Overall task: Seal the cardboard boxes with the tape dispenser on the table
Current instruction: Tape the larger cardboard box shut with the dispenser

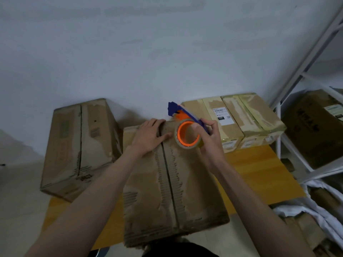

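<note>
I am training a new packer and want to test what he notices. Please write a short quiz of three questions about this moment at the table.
1. True or false: the seam of the middle box already has tape along it.
2. Which hand holds the tape dispenser? A) left B) right C) both
3. Fill in: the left hand lies flat on the far end of the middle box, beside its ____.

Key:
1. False; the seam is bare.
2. B; the right hand grips it above the far end of the box.
3. seam
</note>
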Tool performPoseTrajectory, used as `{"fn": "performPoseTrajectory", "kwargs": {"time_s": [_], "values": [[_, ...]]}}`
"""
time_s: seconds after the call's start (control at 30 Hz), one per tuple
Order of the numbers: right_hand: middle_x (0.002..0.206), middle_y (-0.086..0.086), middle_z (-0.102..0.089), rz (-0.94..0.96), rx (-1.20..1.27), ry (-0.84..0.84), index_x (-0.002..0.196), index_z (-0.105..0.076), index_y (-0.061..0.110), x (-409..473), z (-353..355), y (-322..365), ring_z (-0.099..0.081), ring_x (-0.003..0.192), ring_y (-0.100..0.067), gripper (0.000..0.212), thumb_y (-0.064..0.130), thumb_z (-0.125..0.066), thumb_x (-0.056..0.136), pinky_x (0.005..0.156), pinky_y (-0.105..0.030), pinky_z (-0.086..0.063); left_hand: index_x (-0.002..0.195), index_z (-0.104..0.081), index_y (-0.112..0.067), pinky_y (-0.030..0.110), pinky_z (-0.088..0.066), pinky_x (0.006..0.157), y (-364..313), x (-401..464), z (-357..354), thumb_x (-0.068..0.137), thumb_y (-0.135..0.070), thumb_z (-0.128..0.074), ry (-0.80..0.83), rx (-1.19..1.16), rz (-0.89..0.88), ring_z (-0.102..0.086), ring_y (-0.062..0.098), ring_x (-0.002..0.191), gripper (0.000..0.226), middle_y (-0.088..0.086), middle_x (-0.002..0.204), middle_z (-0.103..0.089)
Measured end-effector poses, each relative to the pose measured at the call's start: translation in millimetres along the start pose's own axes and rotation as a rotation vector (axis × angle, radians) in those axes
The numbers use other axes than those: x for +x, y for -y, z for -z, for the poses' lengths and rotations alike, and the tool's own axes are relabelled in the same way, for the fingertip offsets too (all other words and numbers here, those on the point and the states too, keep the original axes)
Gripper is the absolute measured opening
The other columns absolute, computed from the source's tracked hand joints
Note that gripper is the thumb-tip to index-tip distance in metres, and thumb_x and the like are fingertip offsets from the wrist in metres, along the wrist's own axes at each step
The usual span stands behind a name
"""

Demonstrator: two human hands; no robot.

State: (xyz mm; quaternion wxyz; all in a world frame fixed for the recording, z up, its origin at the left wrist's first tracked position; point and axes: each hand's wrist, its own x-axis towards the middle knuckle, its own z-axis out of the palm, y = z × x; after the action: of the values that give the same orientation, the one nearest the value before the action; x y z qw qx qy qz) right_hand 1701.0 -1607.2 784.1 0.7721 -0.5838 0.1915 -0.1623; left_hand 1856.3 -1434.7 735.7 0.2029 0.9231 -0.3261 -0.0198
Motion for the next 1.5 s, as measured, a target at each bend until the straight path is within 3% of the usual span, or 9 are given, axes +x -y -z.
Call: {"fn": "performPoseTrajectory", "kwargs": {"time_s": [0.3, 0.5, 0.7, 0.9, 0.97, 1.1, 1.27, 1.37, 1.5], "values": [[0.134, -0.013, -0.062, -0.126, 0.209, 0.039, 0.138, -0.053, 0.013, 1, 14, -14, -0.064, 0.121, -0.026, 0.053, 0.025, -0.068, 0.089, 0.098, -0.037, -0.053, 0.146, -0.043, -0.023, 0.037, -0.038, 0.106, -10, -10, -10, 0.096, -0.061, -0.042, -0.026, 0.027, -0.077, -0.048, 0.021, 0.127, 0.063, 0.001, 0.137, -0.052], [0.13, -0.006, -0.065, -0.173, -0.071, 0.074, 0.136, -0.057, 0.019, 3, 32, -5, -0.065, 0.115, -0.02, 0.038, 0.016, -0.059, 0.099, 0.091, -0.033, -0.054, 0.147, -0.04, -0.027, 0.038, -0.035, 0.112, -5, -7, -14, 0.097, -0.067, -0.039, 0.012, 0.016, -0.084, -0.044, 0.02, 0.132, 0.064, -0.001, 0.144, -0.048], [0.106, -0.005, -0.067, -0.204, -0.343, 0.133, 0.122, -0.062, 0.01, -3, 37, 12, -0.065, 0.096, -0.017, 0.029, 0.001, -0.053, 0.096, 0.074, -0.024, -0.054, 0.148, -0.038, -0.028, 0.037, -0.032, 0.113, -2, -7, -12, 0.097, -0.067, -0.04, 0.023, -0.014, -0.131, -0.041, 0.02, 0.133, 0.064, -0.002, 0.145, -0.046], [0.108, -0.006, -0.067, -0.198, -0.378, 0.178, 0.123, -0.061, 0.015, -3, 24, 16, -0.066, 0.095, -0.018, 0.034, -0.002, -0.054, 0.094, 0.078, -0.03, -0.053, 0.147, -0.043, -0.025, 0.036, -0.034, 0.11, 2, -3, -16, 0.097, -0.061, -0.046, -0.025, -0.053, -0.148, -0.045, 0.021, 0.129, 0.061, 0.0, 0.141, -0.05], [0.111, -0.009, -0.066, -0.188, -0.385, 0.193, 0.127, -0.06, 0.014, -1, 18, 15, -0.066, 0.098, -0.02, 0.036, 0.0, -0.057, 0.093, 0.08, -0.032, -0.053, 0.144, -0.048, -0.025, 0.035, -0.038, 0.107, 0, -1, -14, 0.099, -0.053, -0.05, -0.03, -0.166, -0.126, -0.049, 0.02, 0.126, 0.053, -0.001, 0.138, -0.054], [0.117, -0.012, -0.067, -0.148, -0.413, 0.221, 0.128, -0.06, 0.018, 0, 9, 13, -0.065, 0.106, -0.025, 0.04, 0.001, -0.058, 0.092, 0.086, -0.034, -0.054, 0.13, -0.059, -0.024, 0.024, -0.044, 0.1, -5, 1, 18, 0.103, -0.034, -0.053, -0.051, -0.776, 0.103, -0.055, 0.009, 0.122, 0.029, -0.005, 0.131, -0.06], [0.11, -0.01, -0.063, 0.064, -0.568, 0.288, 0.128, -0.056, 0.024, -3, -5, 20, -0.058, 0.103, -0.032, 0.046, 0.013, -0.061, 0.084, 0.084, -0.038, -0.051, 0.103, -0.073, -0.016, 0.02, -0.056, 0.079, 1, -20, 74, 0.103, -0.033, -0.053, -0.146, -1.052, 0.313, -0.07, 0.006, 0.089, 0.026, -0.001, 0.099, -0.075], [0.116, -0.005, -0.062, 0.13, -0.635, 0.339, 0.13, -0.052, 0.024, -1, -14, 24, -0.059, 0.103, -0.027, 0.054, 0.011, -0.063, 0.079, 0.084, -0.037, -0.052, 0.103, -0.074, -0.007, 0.018, -0.057, 0.07, -1, -37, 98, 0.101, -0.033, -0.058, -0.12, -1.168, 0.353, -0.07, 0.014, 0.082, 0.031, 0.009, 0.094, -0.075], [0.121, 0.008, -0.06, 0.195, -0.712, 0.363, 0.133, -0.048, 0.025, -1, -25, 27, -0.061, 0.109, -0.013, 0.065, 0.035, -0.068, 0.072, 0.085, -0.025, -0.054, 0.102, -0.075, -0.007, 0.02, -0.058, 0.072, -1, -50, 119, 0.095, -0.037, -0.065, -0.129, -1.192, 0.364, -0.072, 0.016, 0.083, 0.032, 0.008, 0.092, -0.076]]}}
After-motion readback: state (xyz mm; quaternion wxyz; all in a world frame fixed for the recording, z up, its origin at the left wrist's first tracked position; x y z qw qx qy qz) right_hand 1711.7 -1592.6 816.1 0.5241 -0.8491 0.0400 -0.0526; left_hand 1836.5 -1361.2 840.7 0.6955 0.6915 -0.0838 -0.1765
